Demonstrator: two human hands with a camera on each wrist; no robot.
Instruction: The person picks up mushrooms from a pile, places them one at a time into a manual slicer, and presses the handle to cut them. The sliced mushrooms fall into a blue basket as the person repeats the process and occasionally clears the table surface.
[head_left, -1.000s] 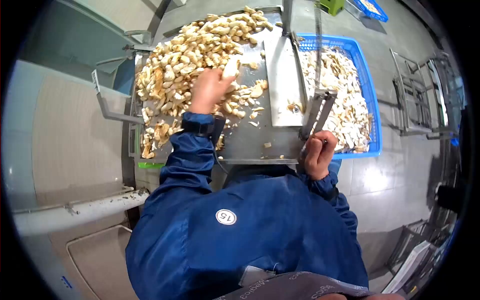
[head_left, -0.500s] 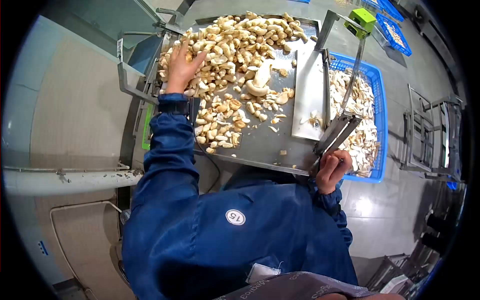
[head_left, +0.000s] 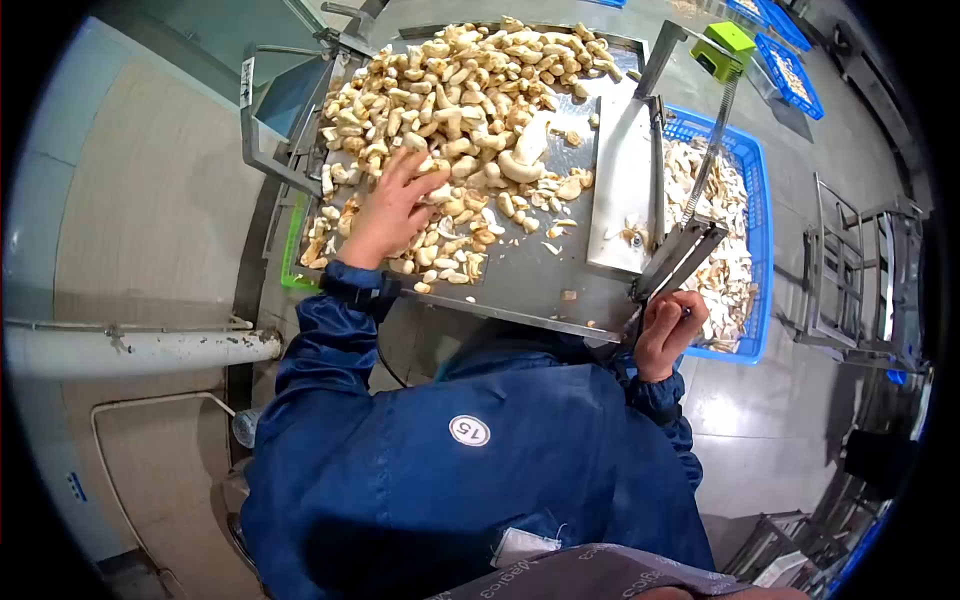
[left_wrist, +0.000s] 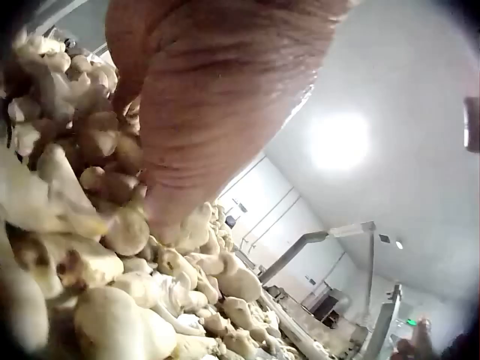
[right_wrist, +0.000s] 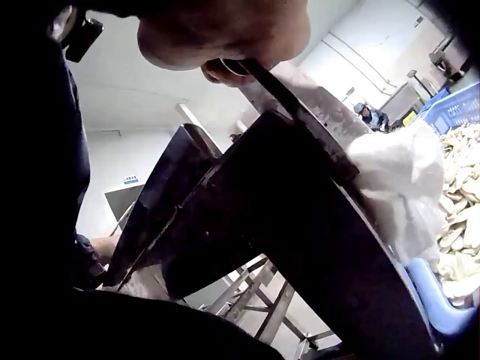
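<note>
My left hand (head_left: 395, 210) lies on the front left part of a heap of pale mushrooms (head_left: 455, 95), its fingers spread over them and slightly bent. In the left wrist view, the fingertips of that hand (left_wrist: 217, 97) disappear among the mushrooms (left_wrist: 112, 322). A larger mushroom (head_left: 527, 150) lies at the heap's right edge, away from the hand. My right hand (head_left: 668, 335) has its fingers curled round the handle end of a hinged metal cutter arm (head_left: 682, 258). This arm slants up beside a white cutting board (head_left: 620, 180).
A metal tray table (head_left: 530, 285) bears the heap and scattered trimmings. Right of the board stands a blue basket (head_left: 764, 230) of sliced mushrooms (head_left: 735, 280). A tall spring (head_left: 712, 150) rises above the cutter arm. Metal racks (head_left: 860, 270) stand farther right on the floor.
The left hand went from beside the large mushroom to the heap's left side, then came back nearer the body. The right hand keeps its grip on the handle. The head view has shifted.
</note>
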